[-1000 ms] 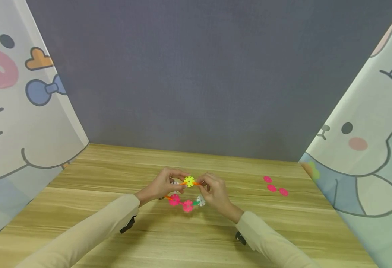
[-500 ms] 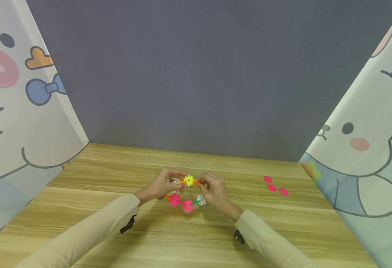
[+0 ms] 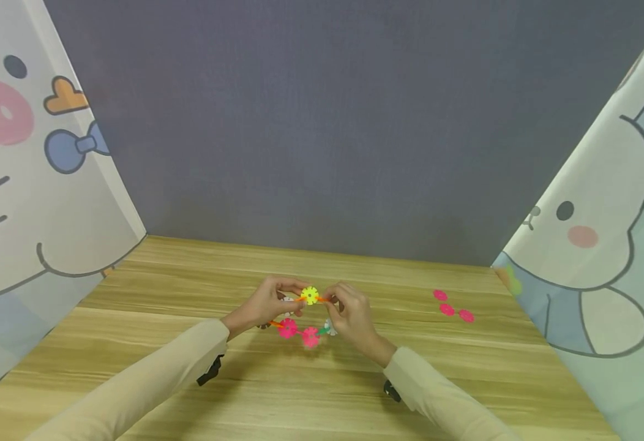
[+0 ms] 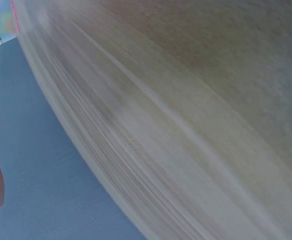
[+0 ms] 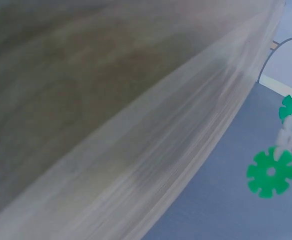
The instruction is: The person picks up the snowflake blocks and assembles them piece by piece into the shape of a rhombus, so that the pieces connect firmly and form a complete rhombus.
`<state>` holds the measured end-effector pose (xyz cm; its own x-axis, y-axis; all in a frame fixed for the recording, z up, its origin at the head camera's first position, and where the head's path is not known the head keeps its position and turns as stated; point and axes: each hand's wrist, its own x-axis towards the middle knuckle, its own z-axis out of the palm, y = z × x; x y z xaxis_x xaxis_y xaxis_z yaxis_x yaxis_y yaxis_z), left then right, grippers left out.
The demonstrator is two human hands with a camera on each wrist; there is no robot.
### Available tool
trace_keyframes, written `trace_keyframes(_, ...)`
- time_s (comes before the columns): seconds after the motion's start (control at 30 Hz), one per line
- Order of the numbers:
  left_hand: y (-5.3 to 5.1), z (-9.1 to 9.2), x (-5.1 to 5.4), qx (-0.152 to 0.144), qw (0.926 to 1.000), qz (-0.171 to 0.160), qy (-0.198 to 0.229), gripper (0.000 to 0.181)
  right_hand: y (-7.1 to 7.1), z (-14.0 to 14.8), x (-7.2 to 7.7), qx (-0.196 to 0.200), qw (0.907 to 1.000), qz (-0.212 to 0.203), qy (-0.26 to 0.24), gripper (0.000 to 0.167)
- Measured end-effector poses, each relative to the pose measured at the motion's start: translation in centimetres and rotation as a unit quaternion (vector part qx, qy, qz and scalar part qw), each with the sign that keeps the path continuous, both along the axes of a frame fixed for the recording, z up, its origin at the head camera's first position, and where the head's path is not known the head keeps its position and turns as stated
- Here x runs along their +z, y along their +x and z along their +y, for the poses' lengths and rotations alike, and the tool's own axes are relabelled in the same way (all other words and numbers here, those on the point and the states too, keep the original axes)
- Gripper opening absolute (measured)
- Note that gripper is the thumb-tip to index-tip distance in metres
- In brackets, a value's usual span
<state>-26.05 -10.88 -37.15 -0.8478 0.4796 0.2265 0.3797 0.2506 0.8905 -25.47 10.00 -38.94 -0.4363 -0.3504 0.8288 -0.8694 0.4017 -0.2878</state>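
A chain of notched plastic discs hangs between the two hands above the table. Its yellow disc (image 3: 310,295) sits upright between the fingertips, with orange discs seen edge-on at both sides. The left hand (image 3: 269,301) pinches the chain left of the yellow disc, and the right hand (image 3: 352,315) pinches the orange piece on its right. Below hang pink discs (image 3: 288,328), a green piece and a white disc (image 3: 330,327) partly behind the right fingers. In the right wrist view a green disc (image 5: 271,172) joins a white one (image 5: 286,136). Sleeves cover most of both wrist views.
Three pink discs (image 3: 447,310) lie in a slanting row on the wooden table (image 3: 311,392), right of the hands. A grey panel (image 3: 322,122) stands behind the table, with cartoon-printed panels at the left (image 3: 68,208) and right (image 3: 603,263).
The yellow disc has risen very slightly, and the hanging pink discs have shifted a little to the right. Both hands keep their grip on the chain.
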Motion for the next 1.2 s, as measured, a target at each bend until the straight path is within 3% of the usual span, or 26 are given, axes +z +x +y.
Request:
trace_keyframes(0.3,-0.18,-0.06,0.12,0.009,0.9998,-0.015,0.011,0.044,-0.47,0.26,0.37,0.012,0.9993,-0.034,0.002,0.017)
trace_keyframes(0.5,-0.38,-0.24,0.11,0.020,0.9996,-0.017,0.005,0.044,-0.74,0.44,0.77,0.019,0.9992,-0.034,0.007,0.020)
trace_keyframes(0.67,-0.25,-0.38,0.03,0.011,0.9994,-0.025,0.021,0.045,-0.78,0.56,0.92,0.026,0.9991,-0.030,0.018,0.013)
trace_keyframes(0.9,-0.08,-0.24,-0.14,0.002,0.9991,-0.025,0.035,0.043,-0.34,0.72,0.75,-0.006,0.9985,-0.047,0.027,0.009)
trace_keyframes(1.07,-0.05,-0.20,-0.19,-0.005,0.9992,-0.026,0.032,0.041,-0.14,0.77,0.58,0.015,0.9971,-0.074,0.011,0.011)
trace_keyframes(1.2,-0.19,-0.25,-0.38,-0.009,0.9994,-0.019,0.028,0.041,-0.14,0.75,0.54,0.029,0.9977,-0.062,0.002,0.014)
